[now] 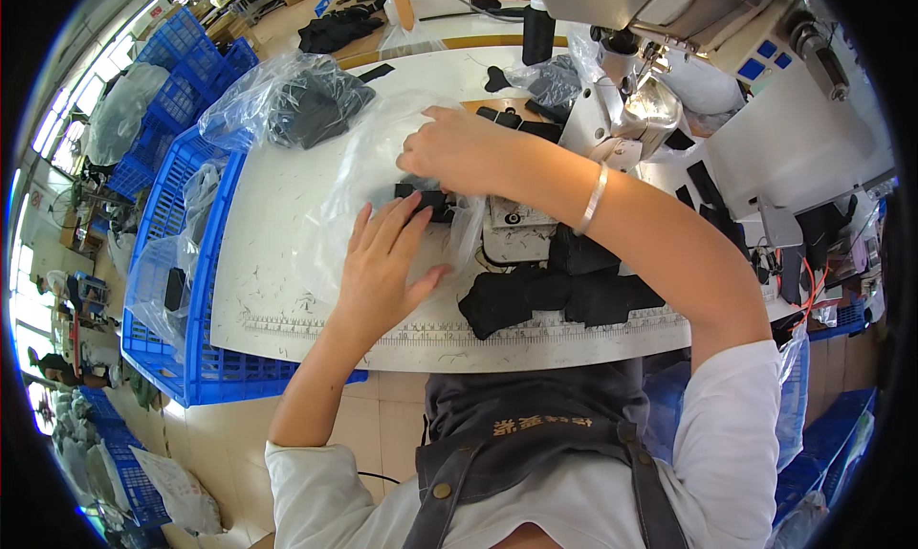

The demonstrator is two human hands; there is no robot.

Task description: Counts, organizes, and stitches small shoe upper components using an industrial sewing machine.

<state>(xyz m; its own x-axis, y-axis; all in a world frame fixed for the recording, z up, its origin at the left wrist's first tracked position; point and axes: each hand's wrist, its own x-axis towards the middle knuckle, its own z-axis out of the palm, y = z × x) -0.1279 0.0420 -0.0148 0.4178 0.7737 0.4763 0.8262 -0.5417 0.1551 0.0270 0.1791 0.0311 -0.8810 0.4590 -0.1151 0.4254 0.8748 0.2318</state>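
Observation:
A clear plastic bag (330, 233) lies spread over the white table, in front of me. A small black fabric piece (435, 203) lies at its right side, between my hands. My left hand (382, 272) rests on the bag with fingers spread, their tips at the black piece. Over the bag's upper part, my right hand (464, 152) reaches across with curled fingers and appears to grip the plastic; its fingertips are partly hidden. Several black fabric pieces (521, 298) lie to the right of my left hand, beside the sewing machine's plate (516, 248).
A sewing machine (650, 109) stands at the right, close to my right forearm. A filled plastic bag (320, 99) sits at the table's far left. Blue crates (206, 353) stand along the left edge. A printed ruler (316, 331) runs along the table's front edge (459, 362).

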